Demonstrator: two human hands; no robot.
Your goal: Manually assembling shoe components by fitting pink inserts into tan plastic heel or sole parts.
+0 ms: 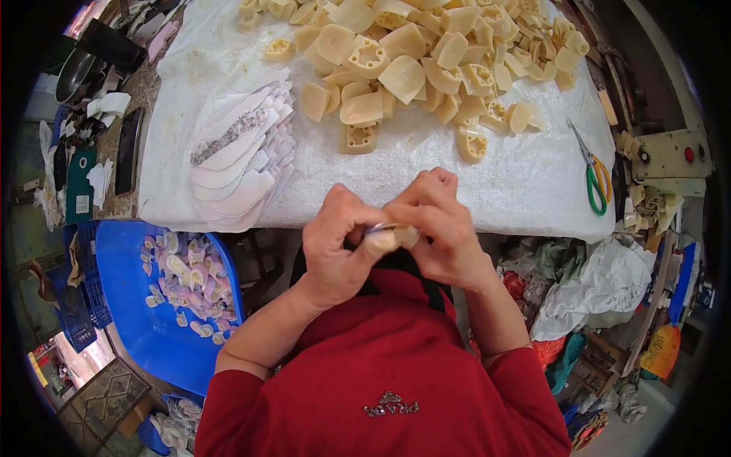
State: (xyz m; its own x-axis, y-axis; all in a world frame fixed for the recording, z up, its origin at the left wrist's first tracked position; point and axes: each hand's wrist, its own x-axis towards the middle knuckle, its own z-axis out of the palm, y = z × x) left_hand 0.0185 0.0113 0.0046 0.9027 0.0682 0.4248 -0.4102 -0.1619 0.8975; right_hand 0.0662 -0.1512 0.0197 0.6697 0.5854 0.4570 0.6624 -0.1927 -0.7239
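Observation:
In front of my chest, both hands are closed on one small piece, a cream plastic shoe heel point(391, 238) with a thin pale lilac edge showing on it. My left hand point(335, 247) pinches its left side between thumb and fingers. From the right, my right hand point(440, 228) grips the other end with bent fingers, which hide much of it. Just beyond the hands, a large heap of cream plastic heels point(403, 79) lies on the white woven sheet point(320, 194). To the left of the heap, thin pale curved cut pieces point(236, 179) lie in overlapping stacks, one with a grey patterned patch.
A blue plastic tub point(126, 293) at lower left holds many pinkish covered heels point(194, 278). Scissors point(595, 175) with green and orange handles lie at the table's right edge. A dark phone-like slab point(129, 151) rests at left. Crumpled white bags point(598, 286) lie at right.

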